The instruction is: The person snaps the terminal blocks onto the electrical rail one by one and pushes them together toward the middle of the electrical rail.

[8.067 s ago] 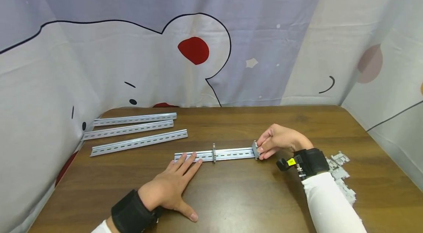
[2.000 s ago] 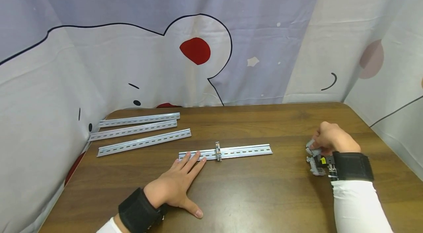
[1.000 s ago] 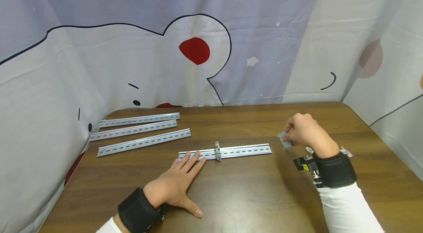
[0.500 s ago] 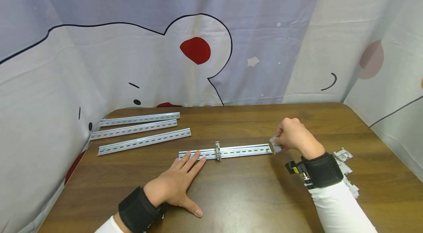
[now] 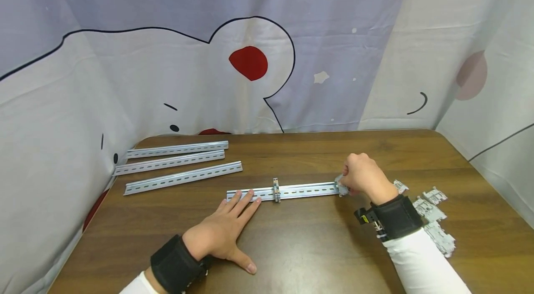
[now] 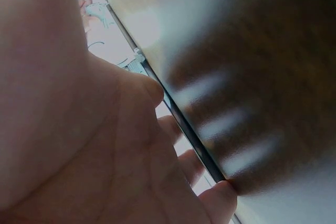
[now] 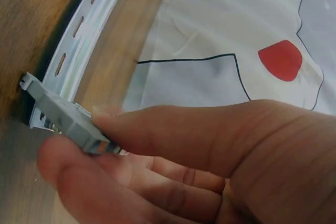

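Observation:
A slotted metal DIN rail (image 5: 308, 190) lies across the middle of the table. My left hand (image 5: 221, 233) lies spread, its straight fingers resting on the rail's left part. Left of the rail's centre, narrow terminal blocks (image 5: 276, 190) stand upright on it, close together. My right hand (image 5: 365, 178) pinches a grey terminal block (image 7: 71, 121) between thumb and fingers. In the right wrist view this block sits across the rail's end, tilted, with an orange spot near the fingertips. The left wrist view mostly shows the palm, with fingertips along the rail's edge.
Three more DIN rails (image 5: 183, 178) lie at the back left of the table. Several loose grey terminal blocks (image 5: 429, 210) are scattered at the right, beside the right forearm. A patterned curtain (image 5: 333, 53) hangs behind the table.
The right hand goes from the rail's right end to the loose blocks, picks up a terminal block and brings it left to the rail's end. The left hand stays on the rail.

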A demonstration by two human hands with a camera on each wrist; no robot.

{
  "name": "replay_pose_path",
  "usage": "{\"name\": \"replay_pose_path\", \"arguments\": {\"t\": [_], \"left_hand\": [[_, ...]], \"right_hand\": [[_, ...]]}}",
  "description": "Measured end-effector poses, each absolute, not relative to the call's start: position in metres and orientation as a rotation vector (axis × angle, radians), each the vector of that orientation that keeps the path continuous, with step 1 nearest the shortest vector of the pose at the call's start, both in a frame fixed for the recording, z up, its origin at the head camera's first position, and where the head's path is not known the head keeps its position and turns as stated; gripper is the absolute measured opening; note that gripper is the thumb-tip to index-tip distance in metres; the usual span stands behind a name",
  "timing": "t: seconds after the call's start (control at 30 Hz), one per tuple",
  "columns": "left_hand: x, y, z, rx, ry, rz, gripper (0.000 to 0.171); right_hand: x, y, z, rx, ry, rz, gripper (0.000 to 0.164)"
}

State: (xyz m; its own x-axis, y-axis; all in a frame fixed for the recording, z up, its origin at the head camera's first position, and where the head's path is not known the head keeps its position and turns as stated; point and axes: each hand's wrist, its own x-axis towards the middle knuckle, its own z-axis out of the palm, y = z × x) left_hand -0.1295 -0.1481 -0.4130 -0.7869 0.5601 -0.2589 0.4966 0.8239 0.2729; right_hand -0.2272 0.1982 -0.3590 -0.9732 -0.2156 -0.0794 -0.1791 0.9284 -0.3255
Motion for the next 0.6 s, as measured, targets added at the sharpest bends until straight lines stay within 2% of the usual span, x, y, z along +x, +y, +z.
{"name": "replay_pose_path", "arguments": {"t": [0.3, 0.47, 0.6], "left_hand": [[-0.126, -0.145, -0.403, 0.777, 2.676, 0.285, 0.136], [-0.125, -0.146, -0.404, 0.778, 2.679, 0.288, 0.136], [-0.125, -0.146, -0.404, 0.779, 2.683, 0.294, 0.136]], "right_hand": [[-0.229, 0.188, -0.369, -0.273, 3.075, -0.341, 0.027], [-0.232, 0.186, -0.371, -0.305, 3.059, -0.35, 0.023], [-0.235, 0.189, -0.371, -0.297, 3.034, -0.386, 0.013]]}}
